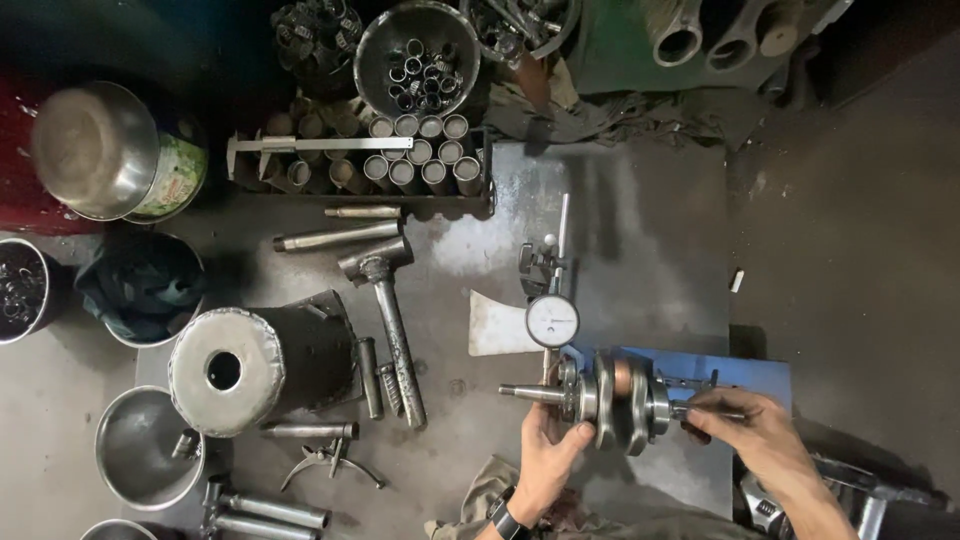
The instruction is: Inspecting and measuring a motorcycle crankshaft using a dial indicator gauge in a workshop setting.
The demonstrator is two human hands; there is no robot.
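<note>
Gripping a crankshaft (615,398) from both ends, left hand (545,440) and right hand (745,420) (fingers curled).

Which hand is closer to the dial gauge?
Left. The left hand grips the crankshaft almost directly below the dial gauge; the right hand holds the shaft's far end, well off to the side.

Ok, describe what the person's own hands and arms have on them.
Both hands are bare, with no gloves. The left hand has a dark wristwatch strapped at the wrist. The right hand shows no rings or bands, and its forearm is bare to the frame edge; no sleeves visible.
</note>
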